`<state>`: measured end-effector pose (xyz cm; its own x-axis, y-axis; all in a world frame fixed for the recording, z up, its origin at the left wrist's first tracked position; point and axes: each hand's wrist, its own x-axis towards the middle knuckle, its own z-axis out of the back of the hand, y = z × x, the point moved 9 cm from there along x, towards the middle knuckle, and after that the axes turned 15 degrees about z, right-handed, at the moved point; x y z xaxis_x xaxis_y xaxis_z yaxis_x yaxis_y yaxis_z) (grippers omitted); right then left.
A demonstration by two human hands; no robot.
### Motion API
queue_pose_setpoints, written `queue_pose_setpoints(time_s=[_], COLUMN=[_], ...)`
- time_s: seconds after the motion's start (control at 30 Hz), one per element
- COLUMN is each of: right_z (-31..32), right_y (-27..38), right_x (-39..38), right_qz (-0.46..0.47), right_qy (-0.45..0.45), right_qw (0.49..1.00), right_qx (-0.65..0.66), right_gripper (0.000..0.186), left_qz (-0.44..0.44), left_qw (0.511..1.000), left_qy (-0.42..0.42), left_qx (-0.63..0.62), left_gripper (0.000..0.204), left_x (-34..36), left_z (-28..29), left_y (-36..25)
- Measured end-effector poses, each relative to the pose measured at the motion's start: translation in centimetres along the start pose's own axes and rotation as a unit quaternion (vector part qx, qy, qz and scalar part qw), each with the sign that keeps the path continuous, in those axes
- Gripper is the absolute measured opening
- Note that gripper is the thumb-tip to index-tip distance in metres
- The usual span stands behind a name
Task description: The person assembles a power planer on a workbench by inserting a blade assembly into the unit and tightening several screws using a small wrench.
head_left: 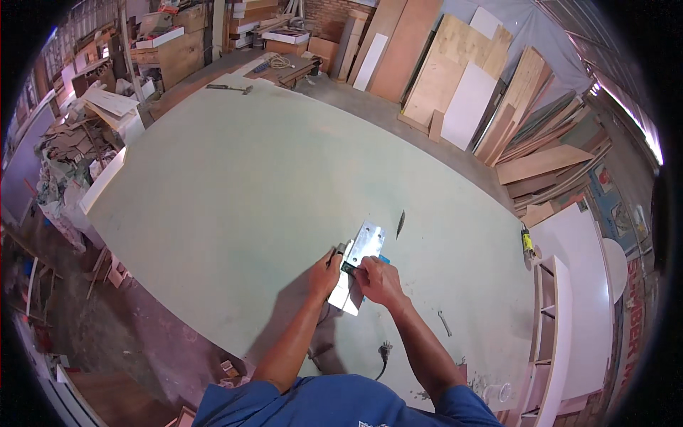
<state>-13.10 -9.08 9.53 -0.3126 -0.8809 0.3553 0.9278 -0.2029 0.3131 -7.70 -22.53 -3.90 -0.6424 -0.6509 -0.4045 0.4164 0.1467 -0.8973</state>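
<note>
A large pale green board (pixel 235 178) serves as the work surface. On it lies a small white panel piece (pixel 347 293) with a shiny metal plate (pixel 367 240) on top. My left hand (pixel 324 275) grips a thin dark tool, perhaps a pencil, at the panel's left edge. My right hand (pixel 378 280) presses a small dark object against the metal plate and panel. A bit of blue (pixel 384 259) shows beside my right hand.
A dark blade-like item (pixel 400 223) lies right of the plate. A wrench (pixel 445 323) and a black power plug (pixel 385 350) lie near the front edge. A hammer (pixel 229 87) rests at the far end. Plywood sheets (pixel 455 78) lean behind; a white shelf unit (pixel 555 327) stands right.
</note>
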Motion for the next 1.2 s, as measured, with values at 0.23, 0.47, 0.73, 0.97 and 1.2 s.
queue_pose_setpoints(time_s=[0.23, 0.47, 0.73, 0.97, 1.2], right_z=[0.8, -0.4, -0.6, 0.0, 0.6], right_y=[0.3, -0.3, -0.5, -0.2, 0.0], right_x=[0.4, 0.2, -0.3, 0.0, 0.0], right_qz=[-0.013, -0.059, -0.039, -0.013, -0.063], right_qy=[0.002, 0.046, 0.034, -0.013, -0.01], right_qw=[1.0, 0.994, 0.998, 1.0, 0.998], right_qx=[0.0, -0.083, -0.047, 0.007, -0.019], right_gripper=[0.02, 0.021, 0.02, 0.019, 0.017], left_qz=[-0.001, -0.022, 0.024, 0.015, 0.021], left_qw=[1.0, 1.0, 0.999, 0.999, 0.999], left_qy=[0.017, 0.001, 0.04, 0.028, 0.025], left_qx=[-0.001, -0.021, -0.028, -0.025, -0.005], left_gripper=[0.057, 0.058, 0.06, 0.06, 0.059], left_x=[-0.1, 0.9, 0.5, 0.0, -0.5], left_z=[-0.3, -0.2, -0.5, -0.1, 0.3], left_y=[-0.2, 1.0, 0.5, 0.0, -0.5])
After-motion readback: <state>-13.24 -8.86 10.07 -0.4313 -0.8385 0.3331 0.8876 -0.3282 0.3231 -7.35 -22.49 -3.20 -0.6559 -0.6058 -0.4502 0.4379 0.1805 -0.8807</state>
